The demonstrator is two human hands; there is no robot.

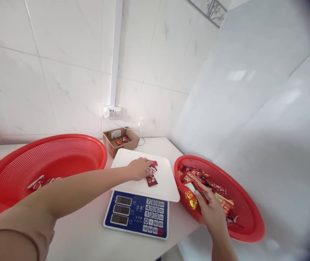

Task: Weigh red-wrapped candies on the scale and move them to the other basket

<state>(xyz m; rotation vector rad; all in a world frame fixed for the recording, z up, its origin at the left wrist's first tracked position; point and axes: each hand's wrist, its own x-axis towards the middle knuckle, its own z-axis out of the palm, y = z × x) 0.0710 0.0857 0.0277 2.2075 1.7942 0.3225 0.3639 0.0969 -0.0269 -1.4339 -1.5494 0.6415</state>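
My left hand (pixel 140 169) reaches across to the white weighing tray (pixel 127 181) of a digital scale. Its fingers are curled over a few small dark red packets (pixel 152 180) with white print, which lie on the tray. My right hand (pixel 211 201) is at the near rim of the right red basket (pixel 246 232). Between its thumb and fingers is a red packet (pixel 195 187) with a white and black part. Below that, a red packet with a gold pattern (pixel 190 200) shows at the rim. More red and gold packets (pixel 220 189) fill the basket.
The scale's blue keypad panel (pixel 137 214) faces me. A large red basket (pixel 70 139) on the left holds a few packets (pixel 39 182). Behind the scale stands an open cardboard box (pixel 122 143) with small packets inside. A wall socket (pixel 112 112) is above it.
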